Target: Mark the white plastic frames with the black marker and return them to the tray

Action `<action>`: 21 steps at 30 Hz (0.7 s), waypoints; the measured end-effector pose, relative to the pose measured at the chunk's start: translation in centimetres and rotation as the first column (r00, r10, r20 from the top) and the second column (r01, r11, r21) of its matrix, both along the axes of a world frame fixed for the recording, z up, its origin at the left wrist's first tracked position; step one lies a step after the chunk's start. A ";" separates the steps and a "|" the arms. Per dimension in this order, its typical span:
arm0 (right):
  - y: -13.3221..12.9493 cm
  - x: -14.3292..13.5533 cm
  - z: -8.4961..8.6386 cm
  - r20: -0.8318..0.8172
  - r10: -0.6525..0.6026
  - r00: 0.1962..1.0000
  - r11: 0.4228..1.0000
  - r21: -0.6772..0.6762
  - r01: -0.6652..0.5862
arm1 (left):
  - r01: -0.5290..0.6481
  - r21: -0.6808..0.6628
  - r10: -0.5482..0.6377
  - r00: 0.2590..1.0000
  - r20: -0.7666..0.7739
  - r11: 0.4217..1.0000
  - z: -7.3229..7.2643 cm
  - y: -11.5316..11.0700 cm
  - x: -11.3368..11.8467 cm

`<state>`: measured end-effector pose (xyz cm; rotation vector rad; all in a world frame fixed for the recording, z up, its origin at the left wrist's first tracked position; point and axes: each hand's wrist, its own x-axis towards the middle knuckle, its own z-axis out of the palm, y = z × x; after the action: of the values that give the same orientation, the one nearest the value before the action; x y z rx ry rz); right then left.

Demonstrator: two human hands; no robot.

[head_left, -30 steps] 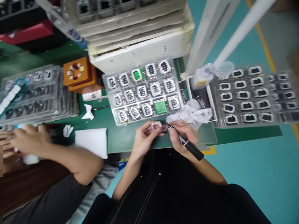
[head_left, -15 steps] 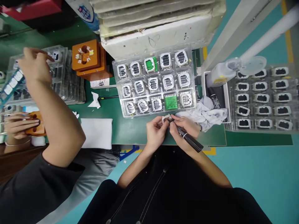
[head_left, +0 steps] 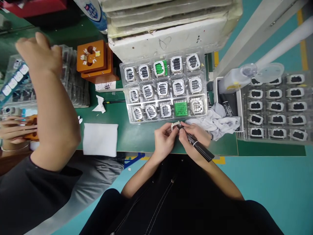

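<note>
A: Status on your hands?

B: Your left hand (head_left: 164,139) pinches a small white part (head_left: 175,125) at its fingertips, just off the near edge of the green mat (head_left: 137,137). Your right hand (head_left: 194,137) is wrapped around a black marker (head_left: 199,148), tip touching the part, barrel running back toward 4 o'clock.

A: Where's the part relative to the trays?

B: At 6 o'clock of the clear tray (head_left: 164,88), just below its front rim. That tray holds three rows of like parts; two pockets show green, one in the back row and one in the front row.

A: What's around you?

B: Crumpled grey cloth (head_left: 216,120) at 3 o'clock of your right hand, touching it or nearly; can't tell which. Beyond it, a second tray (head_left: 275,107) of dark-centred parts, with a white squeeze bottle (head_left: 233,80) at its back left corner. White foam block (head_left: 171,39) at 12 o'clock behind the clear tray. Orange fixture (head_left: 94,62) at 10 o'clock. White pad (head_left: 100,139) at 9 o'clock on the mat.

A: Anyone else?

B: Co-worker at 9 o'clock: one arm (head_left: 52,107) raised over a stack of clear trays (head_left: 73,85), the other hand (head_left: 13,130) on an orange piece at the frame edge.
</note>
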<state>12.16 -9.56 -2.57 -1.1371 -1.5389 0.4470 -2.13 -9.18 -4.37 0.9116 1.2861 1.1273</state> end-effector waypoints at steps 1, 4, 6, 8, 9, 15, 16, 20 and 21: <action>0.0 0.0 0.0 -0.001 0.001 1.000 1.000 0.004 -0.001 | 0.001 0.000 -0.001 1.000 -0.002 1.000 0.0 0.0 0.0; 0.0 0.0 -0.1 0.008 -0.003 1.000 1.000 0.010 0.003 | -0.001 0.001 0.001 1.000 -0.009 1.000 0.0 0.0 0.0; 0.0 0.0 -0.3 0.015 -0.006 1.000 1.000 0.015 0.006 | -0.004 0.007 0.004 1.000 -0.011 1.000 -0.1 -0.1 0.1; 0.0 0.0 -0.3 0.014 -0.007 1.000 1.000 0.013 0.007 | -0.001 0.012 0.001 1.000 -0.014 1.000 -0.1 -0.1 0.1; 0.0 0.0 -0.3 0.016 -0.009 1.000 1.000 0.012 0.009 | 0.003 0.014 -0.003 1.000 -0.022 1.000 -0.1 -0.2 0.0; -0.1 -0.1 -0.1 0.064 -0.007 0.998 1.000 0.021 0.005 | 0.018 0.032 -0.014 0.993 -0.117 0.999 0.2 -0.5 0.0; -0.1 -0.1 -0.1 0.063 -0.006 0.998 1.000 0.020 0.005 | 0.014 0.038 -0.009 0.993 -0.121 0.999 0.2 -0.5 0.0; -0.1 -0.2 -0.5 0.050 -0.008 0.999 1.000 0.028 0.007 | 0.004 0.052 0.002 0.993 -0.121 0.999 0.4 -0.4 0.2; -0.1 -0.2 -0.5 0.049 -0.008 0.999 0.999 0.033 0.007 | 0.005 0.052 0.002 0.992 -0.124 0.999 0.4 -0.4 0.2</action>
<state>11.92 -9.70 -3.12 -1.1355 -1.5788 0.3899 -1.91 -9.54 -3.94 1.0345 1.3614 1.1217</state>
